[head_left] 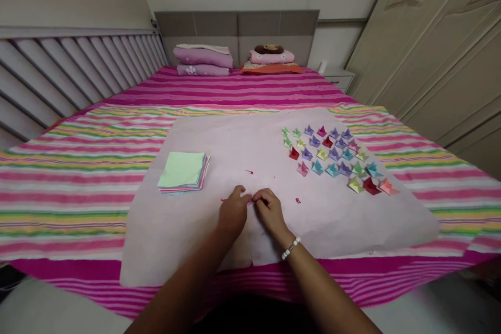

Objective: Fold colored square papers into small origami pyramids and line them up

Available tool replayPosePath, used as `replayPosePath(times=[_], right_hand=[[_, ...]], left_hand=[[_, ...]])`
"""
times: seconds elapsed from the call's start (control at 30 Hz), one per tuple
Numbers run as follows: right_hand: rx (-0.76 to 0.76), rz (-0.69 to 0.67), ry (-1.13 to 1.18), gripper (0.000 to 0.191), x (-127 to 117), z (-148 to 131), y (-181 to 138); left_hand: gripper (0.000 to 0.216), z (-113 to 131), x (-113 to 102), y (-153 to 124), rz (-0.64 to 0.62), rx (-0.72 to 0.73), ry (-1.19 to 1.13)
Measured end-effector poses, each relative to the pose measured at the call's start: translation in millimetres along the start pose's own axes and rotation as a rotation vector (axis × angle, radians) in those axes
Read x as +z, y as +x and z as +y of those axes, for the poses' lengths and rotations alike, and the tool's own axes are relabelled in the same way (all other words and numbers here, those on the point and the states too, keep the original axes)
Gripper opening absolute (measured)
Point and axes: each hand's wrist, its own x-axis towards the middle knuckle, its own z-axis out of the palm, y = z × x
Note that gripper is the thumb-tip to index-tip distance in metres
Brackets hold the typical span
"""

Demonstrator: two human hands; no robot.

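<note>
My left hand (234, 212) is closed, its thumb and forefinger pinched on a small reddish-pink piece of paper, mostly hidden by the fingers. A thin end of it pokes out on the left. Fingertip to fingertip with it, my right hand (270, 210) pinches the same piece from the right side; a white bead bracelet (290, 248) circles that wrist. Both hands rest low over a large pale sheet (188, 235). Just beyond them lies a thin red scrap (249, 171), and to the right a small folded red bit (298, 200).
A stack of coloured square paper (182, 170), pale green on top, sits on the left. Several folded paper shapes (334, 154) in many colours stand in rows at right. Striped bedding (78, 182) lies beneath, with folded quilts (202, 58) by the headboard.
</note>
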Motion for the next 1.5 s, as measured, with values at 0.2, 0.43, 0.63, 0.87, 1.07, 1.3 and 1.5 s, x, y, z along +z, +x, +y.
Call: replayPosePath(times=[0.2,0.43,0.63,0.87,1.07,1.3,1.5], right_hand=[[-0.002,0.004,-0.048,0.019,-1,4,0],[-0.043,-0.018,-0.106,0.023,-1,0,-3],[-0.088,-0.048,-0.132,0.024,0,0,-6],[-0.109,-0.057,-0.138,0.021,2,5,-7],[-0.133,-0.062,-0.139,0.022,2,8,-7],[-0.162,-0.063,-0.133,0.024,2,9,-7],[-0.191,-0.052,-0.120,0.026,-1,7,-9]], left_hand=[[0.026,-2,1,1,0.011,-0.008,0.028],[0.023,-2,0,2,0.010,-0.020,0.057],[0.028,-4,-1,3,-0.004,0.014,0.035],[0.031,-6,-1,1,-0.038,0.054,0.011],[0.032,-4,0,4,-0.038,0.016,0.013],[0.027,-2,2,5,-0.007,-0.005,-0.028],[0.027,-8,7,6,0.015,0.014,-0.100]])
